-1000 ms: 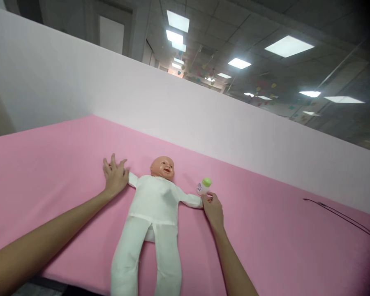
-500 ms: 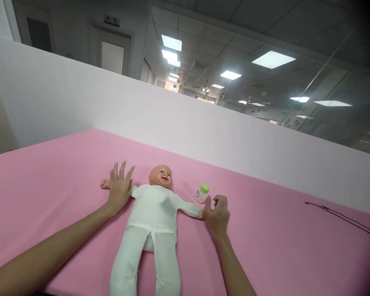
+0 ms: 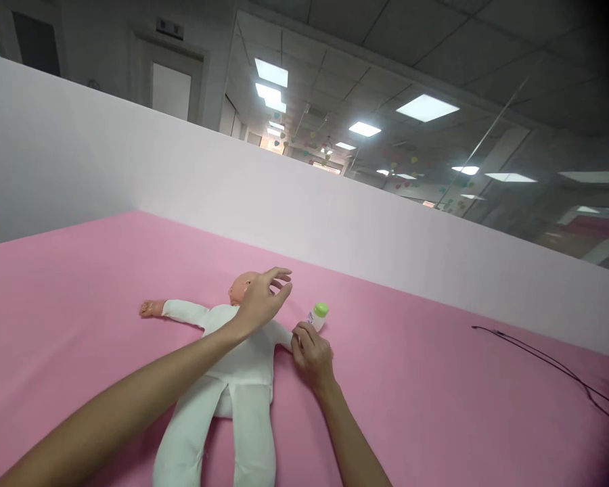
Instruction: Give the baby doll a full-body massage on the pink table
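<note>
A baby doll point(image 3: 246, 358) in white clothing lies on its back on the pink surface, its arms spread out. My left hand point(image 3: 264, 297) hovers over the doll's head and upper chest, hiding most of its face. The fingers of that hand are slightly curved, with the thumb apart, and hold nothing. My right hand point(image 3: 312, 355) has its fingers closed around the lower part of the doll's arm on the right. Just behind my right hand is a small baby bottle point(image 3: 321, 316) with a green cap, partly covered by the fingers.
Pink padding point(image 3: 411, 379) spreads under everything. A thin black cord point(image 3: 532, 352) lies on it at the right. Along the back runs a low white wall point(image 3: 284, 203), with glass and lit ceiling panels beyond.
My left hand has left the doll's arm on the left and moved right, over its head. My right hand has shifted inward from the doll's hand and closed on the sleeve. The view has turned slightly right.
</note>
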Motion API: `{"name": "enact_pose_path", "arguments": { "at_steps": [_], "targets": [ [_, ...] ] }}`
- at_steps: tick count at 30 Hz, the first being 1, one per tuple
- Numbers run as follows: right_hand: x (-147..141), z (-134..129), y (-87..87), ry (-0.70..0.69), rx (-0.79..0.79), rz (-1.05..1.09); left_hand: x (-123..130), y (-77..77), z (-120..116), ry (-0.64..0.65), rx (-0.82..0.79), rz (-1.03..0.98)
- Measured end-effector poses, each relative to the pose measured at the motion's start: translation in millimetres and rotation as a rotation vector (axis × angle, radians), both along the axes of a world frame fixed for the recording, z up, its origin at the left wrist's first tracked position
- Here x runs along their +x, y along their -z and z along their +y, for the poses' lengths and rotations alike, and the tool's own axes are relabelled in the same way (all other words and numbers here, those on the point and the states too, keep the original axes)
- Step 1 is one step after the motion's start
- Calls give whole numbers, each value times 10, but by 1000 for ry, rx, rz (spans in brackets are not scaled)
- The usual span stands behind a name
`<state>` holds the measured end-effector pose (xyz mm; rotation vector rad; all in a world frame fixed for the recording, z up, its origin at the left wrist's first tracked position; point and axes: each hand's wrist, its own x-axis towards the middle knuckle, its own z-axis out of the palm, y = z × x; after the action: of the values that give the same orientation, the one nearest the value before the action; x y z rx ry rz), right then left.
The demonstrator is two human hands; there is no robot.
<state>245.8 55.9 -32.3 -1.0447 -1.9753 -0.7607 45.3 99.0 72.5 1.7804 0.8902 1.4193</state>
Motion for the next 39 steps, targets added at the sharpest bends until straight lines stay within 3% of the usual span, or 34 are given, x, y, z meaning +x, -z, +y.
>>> {"name": "enact_pose_path", "arguments": {
  "at_steps": [3,8,13,16,20,23,26,28,32,34,36,39],
  "targets": [
    [34,-9,16,-9,-28,-1,144,19,178,83,-267,-199],
    [24,-8,41,-21,-53,60,155,192,306,92,-445,-257],
    [101,19,-64,3,27,156,219,204,204,333,-730,-346],
    [200,90,-342,126,-60,256,235,161,158,454,-781,-385],
    [179,236,-965,277,-555,428,210,100,140,525,-738,-403],
    [45,311,-1372,224,-740,535,182,44,134,547,-717,-429],
    [-63,320,-1547,190,-804,619,150,-23,119,557,-725,-443],
    [-71,311,-1542,291,-815,598,127,-63,103,546,-735,-445],
    [91,324,-1390,634,-681,391,103,-100,71,518,-733,-442],
    [219,357,-1295,770,-761,343,111,-88,63,507,-747,-439],
    [338,403,-1206,840,-907,351,134,-52,62,496,-770,-433],
    [441,485,-1094,809,-992,357,184,36,83,508,-799,-453]
  ]
}}
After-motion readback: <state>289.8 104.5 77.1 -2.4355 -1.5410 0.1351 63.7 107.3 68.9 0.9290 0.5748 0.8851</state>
